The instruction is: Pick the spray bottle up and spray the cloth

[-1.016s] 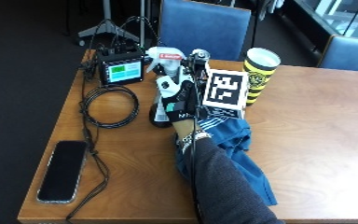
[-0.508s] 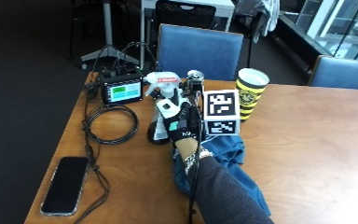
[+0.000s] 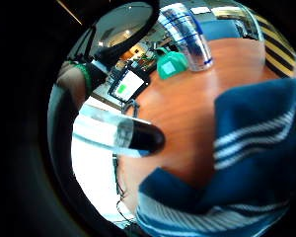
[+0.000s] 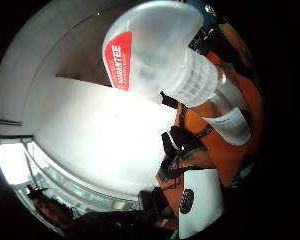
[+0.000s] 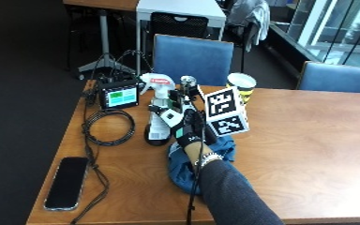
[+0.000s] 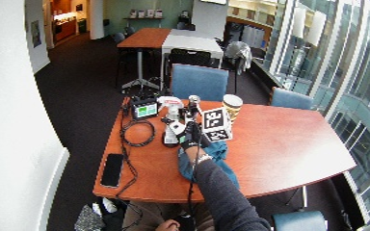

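Note:
A clear spray bottle (image 5: 157,112) with a white head, a red label and a black base stands on the wooden table (image 5: 304,140). My gloved right hand (image 5: 189,129) is against its right side, and the fingers curl round its body. In the thumb side palm view the bottle's head (image 4: 155,50) is very close. The little finger side palm view shows its clear lower body (image 3: 113,133). A blue cloth with white stripes (image 5: 183,168) lies crumpled under my wrist and forearm, and it spreads just below the palm (image 3: 256,148).
A small screen device (image 5: 120,96) and a coiled black cable (image 5: 108,127) lie left of the bottle. A phone (image 5: 64,182) lies near the front left corner. A metal can (image 5: 188,83) and a yellow-and-black cup (image 5: 241,86) stand behind my hand. A blue chair (image 5: 195,58) faces the table's far edge.
The outside camera has pulled back and shows more of the room. My hand stays at the spray bottle, which stands in the same spot beside the cloth.

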Demonstrator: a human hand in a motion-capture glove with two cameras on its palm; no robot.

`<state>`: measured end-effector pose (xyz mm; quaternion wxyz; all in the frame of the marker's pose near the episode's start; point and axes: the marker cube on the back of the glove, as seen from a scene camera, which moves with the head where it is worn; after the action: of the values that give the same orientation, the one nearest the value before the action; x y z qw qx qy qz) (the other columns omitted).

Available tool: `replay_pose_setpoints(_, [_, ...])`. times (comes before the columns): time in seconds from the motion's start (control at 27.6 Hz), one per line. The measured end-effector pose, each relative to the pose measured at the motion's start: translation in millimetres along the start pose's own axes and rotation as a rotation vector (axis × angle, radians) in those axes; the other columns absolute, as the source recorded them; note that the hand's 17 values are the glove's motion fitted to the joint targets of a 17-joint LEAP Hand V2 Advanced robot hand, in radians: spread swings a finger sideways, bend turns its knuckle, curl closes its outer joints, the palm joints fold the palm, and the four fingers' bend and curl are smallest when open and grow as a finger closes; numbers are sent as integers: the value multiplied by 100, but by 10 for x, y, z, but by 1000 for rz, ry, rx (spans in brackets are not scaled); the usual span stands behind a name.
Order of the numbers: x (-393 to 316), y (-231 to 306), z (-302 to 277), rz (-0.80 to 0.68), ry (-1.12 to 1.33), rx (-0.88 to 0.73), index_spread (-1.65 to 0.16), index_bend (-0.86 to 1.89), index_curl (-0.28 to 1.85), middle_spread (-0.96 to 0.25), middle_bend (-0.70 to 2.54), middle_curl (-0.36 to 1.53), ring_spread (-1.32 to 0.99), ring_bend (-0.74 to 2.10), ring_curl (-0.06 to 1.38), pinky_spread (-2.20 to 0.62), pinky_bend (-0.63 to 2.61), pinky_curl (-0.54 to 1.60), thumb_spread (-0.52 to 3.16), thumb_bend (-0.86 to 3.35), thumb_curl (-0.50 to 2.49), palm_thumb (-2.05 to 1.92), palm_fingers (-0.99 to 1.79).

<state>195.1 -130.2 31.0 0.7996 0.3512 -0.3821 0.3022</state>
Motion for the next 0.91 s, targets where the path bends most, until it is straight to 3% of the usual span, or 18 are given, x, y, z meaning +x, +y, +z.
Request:
replay_pose_setpoints(0.44, [-82,531,-380,-212,410,-311,-35,19,43,-9,18,40,-8,29,37,18,21,36,90,-5,47,64,40])
replay_pose_setpoints(0.69, [-366,993,-552,-361,556,-530,-38,19,40,-8,15,36,-6,26,33,23,17,31,94,-4,43,60,38])
replay_pose_setpoints(0.91, [-480,1303,-639,-442,655,-562,-39,17,38,-8,16,34,-5,29,33,24,19,31,97,-3,40,60,37])
